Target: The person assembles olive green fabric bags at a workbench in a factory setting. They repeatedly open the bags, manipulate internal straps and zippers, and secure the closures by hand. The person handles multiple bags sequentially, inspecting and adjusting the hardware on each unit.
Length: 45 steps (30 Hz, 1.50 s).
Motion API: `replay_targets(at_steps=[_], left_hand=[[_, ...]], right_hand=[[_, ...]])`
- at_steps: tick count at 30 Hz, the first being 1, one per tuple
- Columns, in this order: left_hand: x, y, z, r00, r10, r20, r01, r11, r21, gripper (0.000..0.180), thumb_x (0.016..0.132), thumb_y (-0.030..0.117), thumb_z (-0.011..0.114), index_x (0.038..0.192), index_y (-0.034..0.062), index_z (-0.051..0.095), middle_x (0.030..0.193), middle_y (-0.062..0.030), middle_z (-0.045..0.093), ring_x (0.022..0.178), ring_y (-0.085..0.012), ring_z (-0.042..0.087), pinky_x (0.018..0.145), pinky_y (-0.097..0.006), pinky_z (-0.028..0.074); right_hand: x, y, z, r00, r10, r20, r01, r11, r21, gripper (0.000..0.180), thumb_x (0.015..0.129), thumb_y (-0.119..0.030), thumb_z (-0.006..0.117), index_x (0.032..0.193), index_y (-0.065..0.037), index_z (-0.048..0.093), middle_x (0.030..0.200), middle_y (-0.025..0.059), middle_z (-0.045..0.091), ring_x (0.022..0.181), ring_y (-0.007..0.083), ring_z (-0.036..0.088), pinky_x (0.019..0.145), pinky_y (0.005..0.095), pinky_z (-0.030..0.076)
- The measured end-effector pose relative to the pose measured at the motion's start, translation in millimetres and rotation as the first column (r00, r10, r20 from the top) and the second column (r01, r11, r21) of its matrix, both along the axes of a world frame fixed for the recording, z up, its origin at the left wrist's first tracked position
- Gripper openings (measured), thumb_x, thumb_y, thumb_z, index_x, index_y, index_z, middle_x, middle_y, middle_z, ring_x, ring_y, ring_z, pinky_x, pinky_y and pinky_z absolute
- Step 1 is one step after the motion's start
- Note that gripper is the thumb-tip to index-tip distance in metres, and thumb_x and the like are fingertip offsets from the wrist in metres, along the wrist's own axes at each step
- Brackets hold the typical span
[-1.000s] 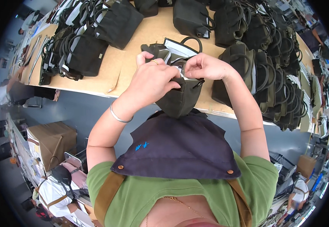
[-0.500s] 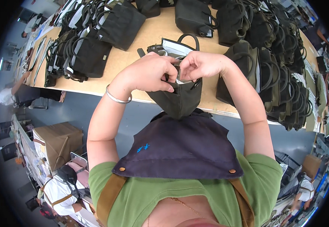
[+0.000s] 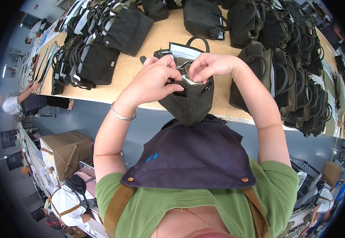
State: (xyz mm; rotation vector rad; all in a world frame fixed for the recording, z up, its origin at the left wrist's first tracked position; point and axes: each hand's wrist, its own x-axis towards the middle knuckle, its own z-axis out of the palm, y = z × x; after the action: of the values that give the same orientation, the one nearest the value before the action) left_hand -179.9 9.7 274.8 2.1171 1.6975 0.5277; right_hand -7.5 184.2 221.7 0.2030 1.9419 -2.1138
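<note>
Both hands hold the dark green bag (image 3: 188, 101) at its open top, above the near edge of the worktop (image 3: 140, 67): the left hand (image 3: 154, 81) is curled over the rim and the right hand (image 3: 210, 65) pinches a small fitting at the opening, though what it is stays hidden behind the fingers. To do this well, I judge the left hand should keep the rim taut and steady while the right works in small, controlled pulls, with the bag hanging straight so the pale lining does not bunch. Stacks of finished bags (image 3: 295, 79) lie to the right and more bags (image 3: 97, 59) to the left.
</note>
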Motion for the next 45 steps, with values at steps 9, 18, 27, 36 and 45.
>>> replay_targets(at_steps=[9, 18, 27, 36, 45], left_hand=[[8, -8, -5, 0.996, 0.068, -0.05, -0.063, 0.993, 0.102, 0.017, 0.069, 0.019, 0.081, 0.08, 0.0087, 0.072, 0.089, -0.0034, 0.051, 0.089, -0.0179, 0.048, 0.088, -0.035, 0.025], [7, -21, 6, 0.993, 0.116, -0.019, -0.114, 0.989, 0.096, 0.017, 0.071, 0.02, 0.079, 0.08, 0.0076, 0.071, 0.09, -0.0023, 0.056, 0.089, -0.0174, 0.055, 0.091, -0.039, 0.029], [9, -22, 1, 0.992, 0.128, 0.011, -0.129, 0.983, 0.134, 0.018, 0.071, 0.02, 0.079, 0.077, 0.0051, 0.071, 0.086, -0.002, 0.055, 0.086, -0.0166, 0.053, 0.089, -0.036, 0.027], [8, -19, 1, 0.994, 0.105, 0.018, -0.106, 0.983, 0.152, 0.019, 0.07, 0.02, 0.08, 0.075, 0.0042, 0.07, 0.085, -0.0021, 0.054, 0.085, -0.0175, 0.052, 0.088, -0.035, 0.026], [10, -17, 1, 0.995, 0.103, 0.009, -0.103, 0.986, 0.133, 0.021, 0.069, 0.021, 0.08, 0.075, 0.004, 0.071, 0.085, -0.0029, 0.055, 0.084, -0.0181, 0.052, 0.088, -0.036, 0.027]], right_hand=[[-9, -33, 31, 0.987, -0.054, -0.154, 0.138, 0.782, 0.608, 0.004, 0.08, -0.003, 0.07, 0.083, -0.002, 0.068, 0.069, 0.0025, 0.065, 0.065, 0.0072, 0.059, 0.06, 0.0261, 0.047], [1, -40, 44, 0.976, 0.021, -0.216, 0.117, 0.788, 0.604, 0.006, 0.081, -0.002, 0.067, 0.087, 0.0, 0.067, 0.073, 0.0066, 0.065, 0.064, 0.0143, 0.058, 0.061, 0.0298, 0.047], [8, -48, 42, 0.969, -0.016, -0.246, 0.171, 0.762, 0.624, 0.01, 0.082, -0.004, 0.065, 0.09, -0.001, 0.07, 0.08, 0.0127, 0.069, 0.074, 0.0265, 0.066, 0.07, 0.0359, 0.051], [13, -52, 45, 0.976, -0.097, -0.195, 0.196, 0.783, 0.59, 0.013, 0.082, -0.001, 0.063, 0.093, 0.0, 0.069, 0.084, 0.0129, 0.07, 0.076, 0.0244, 0.065, 0.071, 0.0352, 0.05], [19, -54, 39, 0.956, -0.094, -0.277, 0.24, 0.792, 0.562, 0.011, 0.082, 0.002, 0.064, 0.092, 0.0, 0.067, 0.083, 0.0086, 0.065, 0.077, 0.0197, 0.063, 0.068, 0.0317, 0.05]])
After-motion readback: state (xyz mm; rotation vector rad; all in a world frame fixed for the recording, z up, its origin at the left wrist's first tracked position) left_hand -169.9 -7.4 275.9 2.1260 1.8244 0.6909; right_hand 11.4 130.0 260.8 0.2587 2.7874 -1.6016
